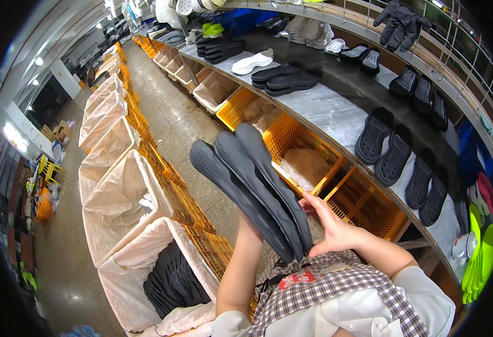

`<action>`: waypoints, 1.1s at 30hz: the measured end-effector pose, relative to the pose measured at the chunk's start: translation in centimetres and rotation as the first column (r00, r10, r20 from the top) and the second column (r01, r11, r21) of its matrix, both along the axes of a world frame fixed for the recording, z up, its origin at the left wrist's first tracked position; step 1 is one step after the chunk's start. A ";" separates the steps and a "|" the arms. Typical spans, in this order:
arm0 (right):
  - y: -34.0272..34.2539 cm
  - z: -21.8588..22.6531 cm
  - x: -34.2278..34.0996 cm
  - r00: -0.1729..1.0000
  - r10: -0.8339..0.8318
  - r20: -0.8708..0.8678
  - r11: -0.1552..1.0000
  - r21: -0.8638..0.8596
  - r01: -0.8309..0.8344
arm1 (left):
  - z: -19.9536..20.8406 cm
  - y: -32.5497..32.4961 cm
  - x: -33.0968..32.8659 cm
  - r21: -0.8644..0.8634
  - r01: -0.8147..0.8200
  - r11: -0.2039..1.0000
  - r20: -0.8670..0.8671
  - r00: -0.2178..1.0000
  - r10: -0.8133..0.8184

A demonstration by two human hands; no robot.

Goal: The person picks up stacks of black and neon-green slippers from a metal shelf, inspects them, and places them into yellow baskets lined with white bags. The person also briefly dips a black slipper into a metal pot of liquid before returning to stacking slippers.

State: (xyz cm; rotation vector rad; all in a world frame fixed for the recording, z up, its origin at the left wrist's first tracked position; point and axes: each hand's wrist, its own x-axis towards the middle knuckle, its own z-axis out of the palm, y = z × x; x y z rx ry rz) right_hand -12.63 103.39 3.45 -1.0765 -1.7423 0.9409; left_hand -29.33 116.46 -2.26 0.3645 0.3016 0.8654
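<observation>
A stack of dark grey shoe soles [246,185], at least three showing, is tilted in front of my body. My left hand [249,229] grips the stack from its left side and from beneath; most of its fingers are hidden behind the soles. My right hand [336,227] is at the right edge of the stack's near end, its thumb and fingers spread apart. Whether it touches the soles is hard to make out. Lower left, a lined basket [114,286] contains many similar dark soles [176,283].
A row of lined orange baskets [111,185] runs along my left. On my right a long bench [336,115] bears black clogs [395,154], a white sole [252,62] and lime-green soles [478,264]. Orange crates [364,208] stand under it. A dark glove [402,25] hangs on the wire rack.
</observation>
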 end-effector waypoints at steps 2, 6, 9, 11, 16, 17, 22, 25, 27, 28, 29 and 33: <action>0.7 -0.1 0.2 0.995 -0.040 -0.088 0.999 -0.028 0.038 | 0.3 -0.7 0.1 0.109 0.105 0.988 0.082 0.990 -0.115; 2.3 -0.3 0.0 0.950 -0.181 -0.254 0.946 -0.307 0.099 | -0.4 -0.3 1.1 0.095 0.105 0.990 -0.049 0.994 -0.101; 3.1 -0.9 0.3 0.985 -0.172 -0.013 0.958 -0.236 0.164 | -1.4 0.0 1.4 0.218 0.080 0.973 -0.045 0.996 -0.072; 3.1 -1.7 0.6 0.985 -0.173 0.019 0.958 -0.227 0.173 | -2.0 -0.2 1.2 0.207 0.049 0.977 -0.132 0.991 -0.022; 3.4 -4.0 1.4 0.978 -0.196 -0.074 0.974 -0.127 0.186 | -3.3 -0.7 0.2 0.464 -0.016 0.886 -0.239 0.960 0.143; 3.3 -4.2 1.6 0.978 -0.190 -0.086 0.975 -0.129 0.178 | -3.4 -0.7 0.1 0.468 -0.037 0.883 -0.211 0.966 0.152; 3.3 -4.6 1.8 0.974 -0.225 -0.030 0.974 -0.019 0.224 | -1.5 -1.3 0.4 0.601 -0.013 0.799 -0.268 0.939 0.217; 4.1 -4.2 2.4 0.890 -0.415 0.189 0.890 0.288 0.354 | 0.2 -2.4 1.1 0.630 0.103 0.770 -0.384 0.903 0.194; 4.8 -3.7 3.5 0.898 -0.409 0.161 0.829 0.477 0.291 | 0.6 -3.0 1.7 0.583 0.227 0.780 -0.447 0.891 0.075; 5.0 -3.5 4.0 0.916 -0.379 0.133 0.798 0.548 0.250 | 0.5 -3.3 1.9 0.556 0.282 0.782 -0.475 0.880 0.019; 4.6 -3.3 4.3 0.941 -0.322 0.104 0.872 0.419 0.253 | 0.3 -3.7 1.9 0.518 0.256 0.816 -0.439 0.899 -0.003; 2.5 -2.3 5.3 0.747 -0.279 -0.604 0.857 -0.508 -0.091 | -0.5 -4.0 0.6 -0.023 0.110 0.994 -0.118 0.987 -0.112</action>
